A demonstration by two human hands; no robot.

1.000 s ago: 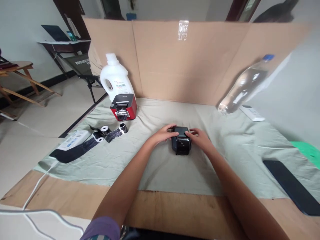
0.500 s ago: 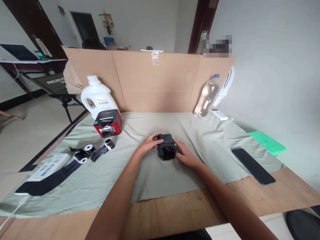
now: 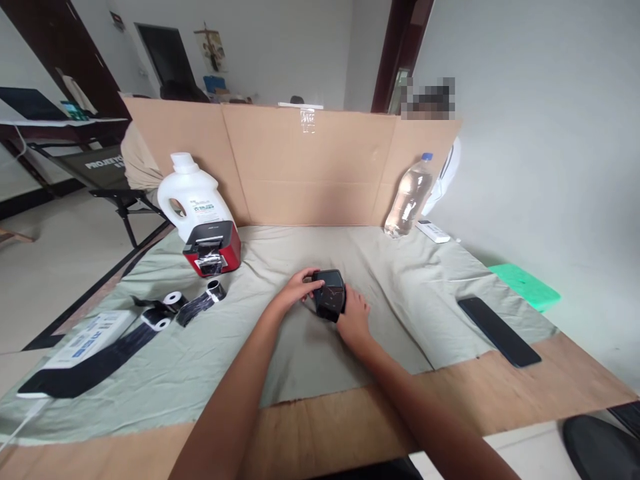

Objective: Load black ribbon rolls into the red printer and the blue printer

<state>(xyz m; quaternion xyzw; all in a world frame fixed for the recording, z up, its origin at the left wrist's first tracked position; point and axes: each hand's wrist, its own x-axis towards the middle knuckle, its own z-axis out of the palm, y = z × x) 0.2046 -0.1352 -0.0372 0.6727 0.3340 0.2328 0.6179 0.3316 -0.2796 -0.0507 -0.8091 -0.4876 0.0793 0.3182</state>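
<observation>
A small black device (image 3: pixel 330 295) rests on the grey-green cloth in the middle, between my two hands. My left hand (image 3: pixel 301 287) grips its left side, with the thumb on top. Curled against its right side and near corner is my right hand (image 3: pixel 355 313), which hides that edge. Left of them, a red and black printer (image 3: pixel 227 248) stands before a white jug (image 3: pixel 197 193). Rolls wrapped in black film (image 3: pixel 215 291) lie nearer, beside a white box (image 3: pixel 93 337) partly under a black strip (image 3: pixel 80 377).
A cardboard screen (image 3: pixel 305 167) stands along the back, with a clear water bottle (image 3: pixel 410 197) leaning at its right. A white power strip (image 3: pixel 433 231) lies behind. On the right are a dark phone (image 3: pixel 500 331) and a green object (image 3: pixel 525 285). A person is partly visible behind the screen.
My right hand has moved in and closed around the device's right side. The device has turned slightly, and its front flap looks changed. The camera view has shifted a little.
</observation>
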